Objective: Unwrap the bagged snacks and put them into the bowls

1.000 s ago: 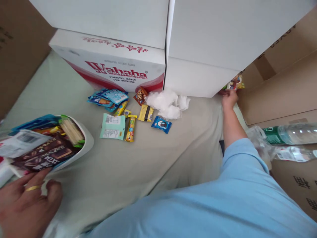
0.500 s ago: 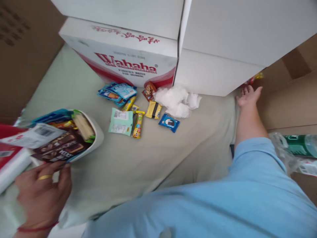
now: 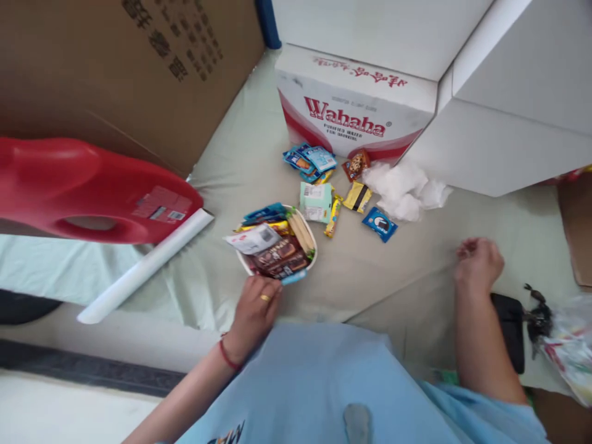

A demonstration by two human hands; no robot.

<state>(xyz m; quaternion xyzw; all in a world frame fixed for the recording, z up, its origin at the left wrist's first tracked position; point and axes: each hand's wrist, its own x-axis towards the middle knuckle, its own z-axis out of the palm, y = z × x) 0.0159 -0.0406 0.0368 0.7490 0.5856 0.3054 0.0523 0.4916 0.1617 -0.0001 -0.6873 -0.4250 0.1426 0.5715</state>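
Observation:
My left hand point(image 3: 255, 310), with a gold ring and a red wrist thread, grips the near rim of a white bowl point(image 3: 311, 262). The bowl is heaped with snack packets point(image 3: 272, 243), brown chocolate bars on top. My right hand point(image 3: 478, 262) rests on the pale cloth point(image 3: 416, 271) to the right, fingers curled into a loose fist with nothing showing in it. Loose snack packets point(image 3: 317, 200) lie on the cloth just beyond the bowl, including a blue cookie pack point(image 3: 379, 223).
A Wahaha carton point(image 3: 356, 117) and white boxes point(image 3: 509, 135) stand behind the snacks, with crumpled white tissue point(image 3: 404, 188) at their foot. A red plastic jug point(image 3: 92, 185), a white roll point(image 3: 143, 268) and a cardboard box point(image 3: 139, 61) lie left. A black object point(image 3: 509, 327) and plastic bag point(image 3: 568, 345) sit right.
My right hand has pulled back from the corner by the white box and curled shut on the cloth. The view has swung left, showing the red jug; my left hand stays at the bowl.

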